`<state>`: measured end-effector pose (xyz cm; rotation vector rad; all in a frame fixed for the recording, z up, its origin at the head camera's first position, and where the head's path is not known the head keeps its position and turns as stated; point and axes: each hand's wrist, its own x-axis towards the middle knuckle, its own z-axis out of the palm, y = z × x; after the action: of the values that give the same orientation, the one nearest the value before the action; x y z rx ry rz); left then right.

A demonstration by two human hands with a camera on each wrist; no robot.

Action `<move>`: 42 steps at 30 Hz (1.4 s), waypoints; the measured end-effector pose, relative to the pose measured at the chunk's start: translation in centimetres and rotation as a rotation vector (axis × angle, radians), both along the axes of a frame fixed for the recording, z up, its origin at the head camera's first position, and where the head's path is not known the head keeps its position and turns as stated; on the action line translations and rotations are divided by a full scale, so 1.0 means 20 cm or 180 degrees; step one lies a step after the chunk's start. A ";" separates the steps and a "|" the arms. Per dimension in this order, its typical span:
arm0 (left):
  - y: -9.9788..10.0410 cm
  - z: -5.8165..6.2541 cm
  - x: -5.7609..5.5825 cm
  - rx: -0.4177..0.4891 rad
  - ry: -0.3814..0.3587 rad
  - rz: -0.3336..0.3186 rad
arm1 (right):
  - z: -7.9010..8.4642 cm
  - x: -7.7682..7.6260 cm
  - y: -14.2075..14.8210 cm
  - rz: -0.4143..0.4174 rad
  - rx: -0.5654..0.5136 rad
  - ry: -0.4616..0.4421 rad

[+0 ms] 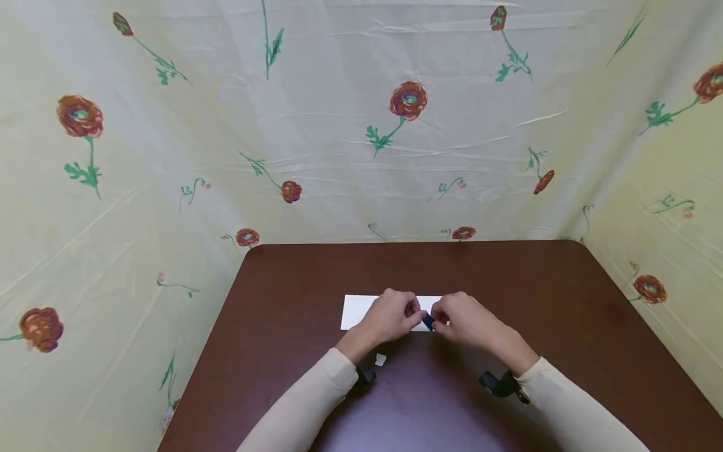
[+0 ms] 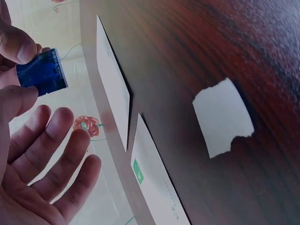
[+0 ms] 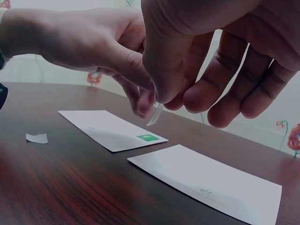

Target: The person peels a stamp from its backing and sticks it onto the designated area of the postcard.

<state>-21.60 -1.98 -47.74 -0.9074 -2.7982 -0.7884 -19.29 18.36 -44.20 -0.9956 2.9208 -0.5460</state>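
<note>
Both hands meet over two white envelopes on the table. Between them is a small dark blue stamp (image 2: 44,72) with serrated edges. My left hand (image 1: 391,316) pinches one edge of it; in the left wrist view its other fingers spread loosely. My right hand (image 1: 465,320) pinches the stamp from the other side, thumb on its face. Seen edge-on in the right wrist view, the stamp (image 3: 155,116) shows a pale strip below the fingertips. The left envelope (image 3: 101,127) carries a green stamp (image 3: 148,138) at its corner. The right envelope (image 3: 211,180) bears faint print.
A torn scrap of white paper (image 1: 380,360) lies on the brown table (image 1: 294,351), nearer me than the envelopes. Dark wrist cameras are strapped at both sleeves. A flower-patterned cloth (image 1: 327,125) hangs behind the table and at its sides.
</note>
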 end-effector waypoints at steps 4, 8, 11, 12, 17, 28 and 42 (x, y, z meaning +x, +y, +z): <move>0.02 -0.02 0.03 -0.0018 -0.0096 -0.0089 | -0.03 0.03 0.00 0.0027 -0.0027 0.0069; 0.03 -0.03 0.05 -0.0032 -0.0188 -0.0194 | -0.04 0.03 0.00 0.0064 -0.0056 0.0142; 0.04 -0.03 0.06 -0.0023 -0.0232 -0.0225 | -0.04 0.03 0.00 0.0088 -0.0061 0.0192; 0.04 -0.02 0.05 -0.0018 -0.0243 -0.0229 | -0.04 0.03 0.00 0.0097 -0.0060 0.0210; 0.03 -0.01 0.05 0.0051 -0.0290 -0.0273 | -0.05 0.01 -0.01 0.0194 -0.0084 0.0266; 0.02 0.00 0.02 0.0077 -0.0291 -0.0372 | -0.03 0.00 -0.03 0.0305 -0.0093 0.0469; 0.03 -0.04 0.02 0.0149 -0.0396 -0.0368 | -0.05 0.01 -0.02 0.0194 -0.0010 0.0382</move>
<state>-21.18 -1.39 -48.45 -1.0555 -2.8393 -0.9539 -19.10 17.96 -45.16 -1.1526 2.9812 -0.5061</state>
